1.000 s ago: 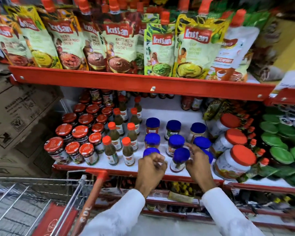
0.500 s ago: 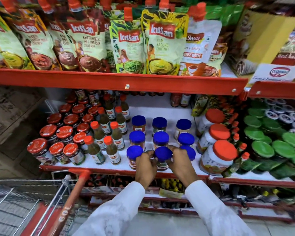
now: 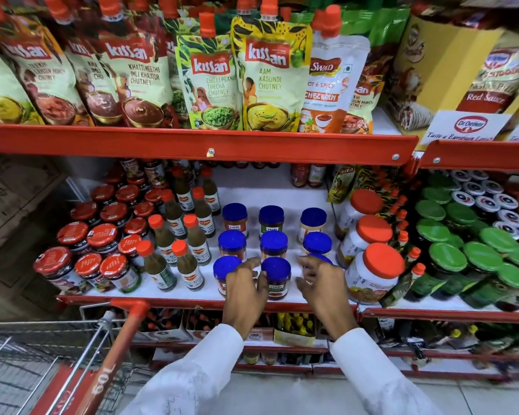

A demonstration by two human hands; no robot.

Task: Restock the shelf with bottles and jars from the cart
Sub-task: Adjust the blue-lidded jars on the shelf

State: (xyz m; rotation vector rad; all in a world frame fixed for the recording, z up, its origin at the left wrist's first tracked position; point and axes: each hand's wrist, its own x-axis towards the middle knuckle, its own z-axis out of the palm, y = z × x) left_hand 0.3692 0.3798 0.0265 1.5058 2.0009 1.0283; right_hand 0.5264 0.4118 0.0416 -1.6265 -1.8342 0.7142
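Note:
Blue-lidded jars stand in three rows on the white middle shelf (image 3: 285,193). The front middle jar (image 3: 276,275) stands upright near the shelf's red front edge. My left hand (image 3: 244,295) lies between that jar and the front left jar (image 3: 226,266), fingers spread, thumb against the middle jar's side. Just right of the middle jar, my right hand (image 3: 322,290) is clear of it with fingers apart and partly covers the front right jar (image 3: 319,259). Neither hand holds anything. The cart (image 3: 42,354), with its red handle (image 3: 122,342), is at the lower left.
Left of the blue jars stand green sauce bottles (image 3: 189,265) and red-lidded jars (image 3: 102,238). Large orange-lidded jars (image 3: 372,271) and green-lidded jars (image 3: 477,256) crowd the right. Chutney pouches (image 3: 270,76) hang over the red upper shelf rail (image 3: 210,142). A lower shelf (image 3: 294,327) holds more bottles.
Both hands were closed around the front middle jar half a second ago. My right hand has now come off it to the right and my left hand's fingers have spread.

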